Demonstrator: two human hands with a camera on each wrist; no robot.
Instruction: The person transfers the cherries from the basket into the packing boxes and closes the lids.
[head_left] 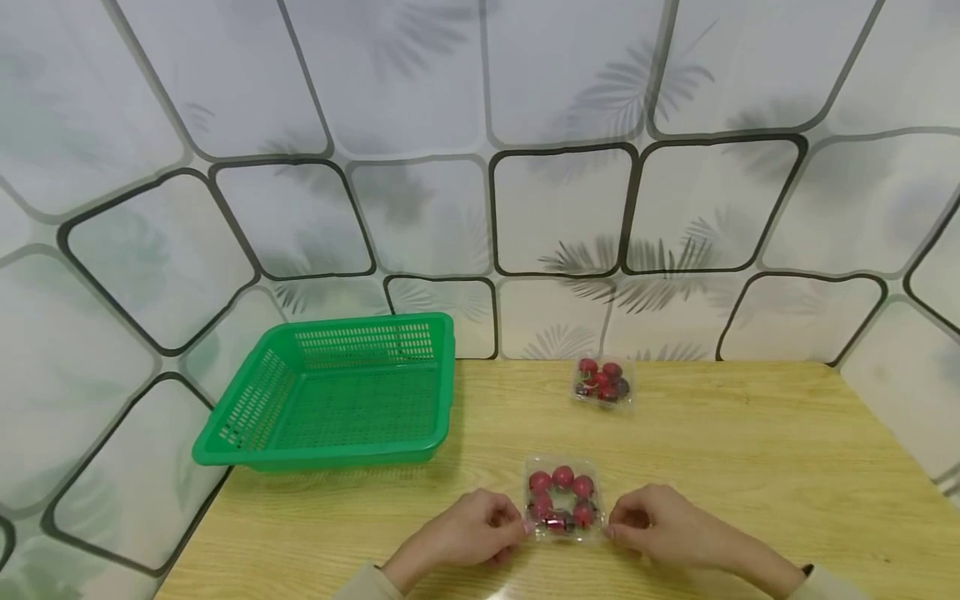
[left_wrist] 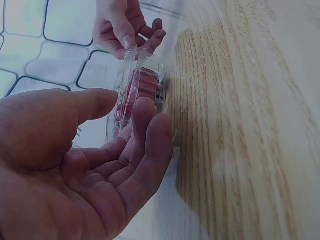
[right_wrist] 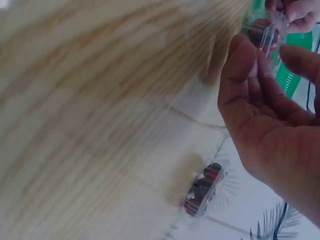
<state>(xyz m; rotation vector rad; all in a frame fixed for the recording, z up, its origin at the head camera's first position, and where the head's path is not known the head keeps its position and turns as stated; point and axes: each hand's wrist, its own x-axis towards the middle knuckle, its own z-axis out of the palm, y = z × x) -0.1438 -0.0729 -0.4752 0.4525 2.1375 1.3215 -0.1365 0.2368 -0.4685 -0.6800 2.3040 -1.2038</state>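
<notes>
A clear plastic clamshell box (head_left: 562, 460) of round, dark red fruits like cherries (head_left: 562, 477) sits on the table between both hands. At its near left corner, my left hand (head_left: 480, 527) pinches the edge with thumb and curled fingers. My right hand (head_left: 663, 525) pinches the near right corner in the same way. From the left wrist, the box (left_wrist: 142, 85) shows edge-on, its layered rims beside the left thumb. The right wrist view has the box (right_wrist: 270, 37) just beyond the right fingertips.
A second clear box of red fruits (head_left: 602, 382) stands farther back on the wooden table (head_left: 750, 450). To the left is a green plastic basket (head_left: 330, 456) with slotted sides, nothing inside it. A patterned wall covering (head_left: 562, 217) rises behind the table.
</notes>
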